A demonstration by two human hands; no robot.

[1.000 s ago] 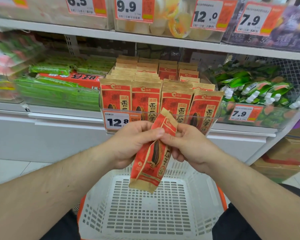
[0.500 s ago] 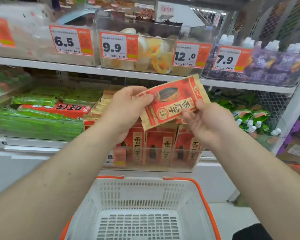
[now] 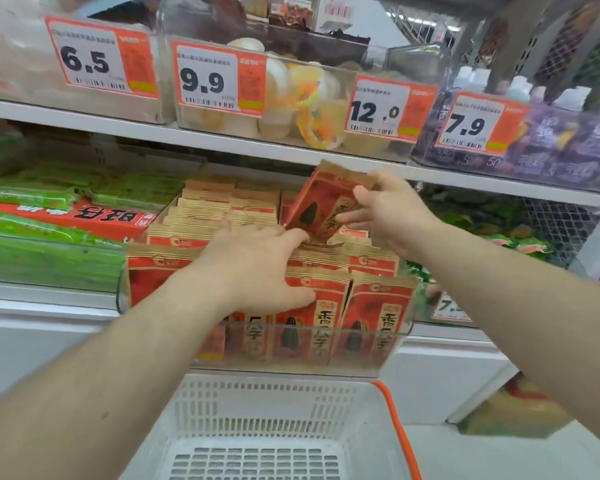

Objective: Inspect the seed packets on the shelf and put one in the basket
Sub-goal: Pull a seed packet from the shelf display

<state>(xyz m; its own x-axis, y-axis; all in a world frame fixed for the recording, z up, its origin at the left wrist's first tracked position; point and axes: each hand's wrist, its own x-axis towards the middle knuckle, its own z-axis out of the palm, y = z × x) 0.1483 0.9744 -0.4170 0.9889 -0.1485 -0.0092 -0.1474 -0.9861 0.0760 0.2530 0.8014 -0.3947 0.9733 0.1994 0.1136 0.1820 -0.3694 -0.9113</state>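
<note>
Red and tan seed packets (image 3: 378, 317) stand in rows in a clear bin (image 3: 400, 336) on the middle shelf. My right hand (image 3: 392, 213) grips one seed packet (image 3: 321, 202) by its upper right edge, tilted, with its lower end down among the rear rows. My left hand (image 3: 257, 268) lies on top of the front packets, fingers stretched out toward the held packet's lower end and thumb over a front packet. A white plastic basket (image 3: 274, 407) with orange handles sits below the shelf, nothing visible inside it.
The shelf above carries clear bins with price tags 6.5 (image 3: 101, 58), 9.9, 12.0 and 7.9. Green packs (image 3: 45, 251) and a red box (image 3: 73, 216) lie left of the seed bin. Green pouches behind wire mesh sit to the right.
The packet that both hands held up in front of the upper shelf has gone down into the bin's rear rows. My left hand let go of it and now rests on the front packets.
</note>
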